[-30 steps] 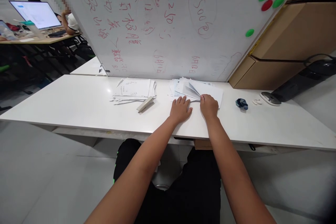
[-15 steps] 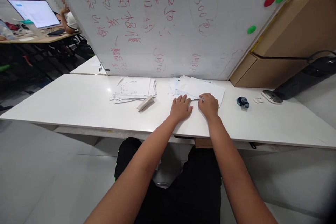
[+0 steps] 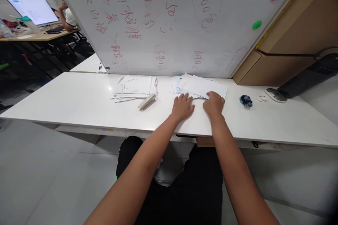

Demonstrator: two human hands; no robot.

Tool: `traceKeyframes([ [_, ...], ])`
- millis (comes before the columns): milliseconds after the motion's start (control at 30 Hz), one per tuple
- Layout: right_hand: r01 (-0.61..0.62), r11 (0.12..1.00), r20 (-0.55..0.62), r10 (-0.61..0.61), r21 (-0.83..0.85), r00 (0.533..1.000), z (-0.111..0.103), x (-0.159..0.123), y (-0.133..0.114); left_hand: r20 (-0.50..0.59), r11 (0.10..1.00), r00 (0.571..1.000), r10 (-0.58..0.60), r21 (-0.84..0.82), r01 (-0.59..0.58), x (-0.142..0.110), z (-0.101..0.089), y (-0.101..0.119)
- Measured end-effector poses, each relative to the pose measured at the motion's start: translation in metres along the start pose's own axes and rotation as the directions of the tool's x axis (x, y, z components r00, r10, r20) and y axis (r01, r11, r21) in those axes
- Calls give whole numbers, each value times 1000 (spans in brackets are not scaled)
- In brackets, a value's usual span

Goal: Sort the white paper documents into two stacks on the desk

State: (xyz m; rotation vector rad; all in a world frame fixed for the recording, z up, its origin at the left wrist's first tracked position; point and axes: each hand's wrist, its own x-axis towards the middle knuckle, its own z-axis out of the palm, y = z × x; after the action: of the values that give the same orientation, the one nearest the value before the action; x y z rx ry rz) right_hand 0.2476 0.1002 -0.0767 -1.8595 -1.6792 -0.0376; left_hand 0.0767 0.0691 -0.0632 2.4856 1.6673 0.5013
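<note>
On the white table (image 3: pixel 79 102) lie two stacks of printed paper. My left hand (image 3: pixel 182 106) rests flat, fingers spread, on the near edge of the right stack (image 3: pixel 200 85). My right hand (image 3: pixel 214 103) lies on the same stack's near right corner with fingers curled down onto the top sheet. The left stack (image 3: pixel 134 87) lies untouched, and a white stapler (image 3: pixel 146 101) sits at its near right corner.
A whiteboard (image 3: pixel 163 21) with red writing stands along the table's far edge. A small blue object (image 3: pixel 245 100), white earbuds (image 3: pixel 261 98) and a black device (image 3: pixel 306 79) lie at the right. Cardboard boxes (image 3: pixel 295 35) stand behind. Another person sits at a far desk with a monitor (image 3: pixel 31 8).
The sheets that my right hand held lifted a second ago now lie flat on the right stack. My right hand has slid a little to the right along the stack's edge.
</note>
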Motion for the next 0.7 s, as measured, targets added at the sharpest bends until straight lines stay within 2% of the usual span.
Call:
traceKeyframes([
  [200,-79,996,-18,79,-33,997,2,0,3,12,1000,1000,-1,-2,1,-1,-2,0],
  [400,-105,993,-27,104,-55,994,1,0,3,3,1000,1000,4,-14,-4,0,0,-1],
  [700,-137,990,-178,128,-40,976,-1,0,-2,-40,1000,999,20,-16,-21,0,5,-3],
])
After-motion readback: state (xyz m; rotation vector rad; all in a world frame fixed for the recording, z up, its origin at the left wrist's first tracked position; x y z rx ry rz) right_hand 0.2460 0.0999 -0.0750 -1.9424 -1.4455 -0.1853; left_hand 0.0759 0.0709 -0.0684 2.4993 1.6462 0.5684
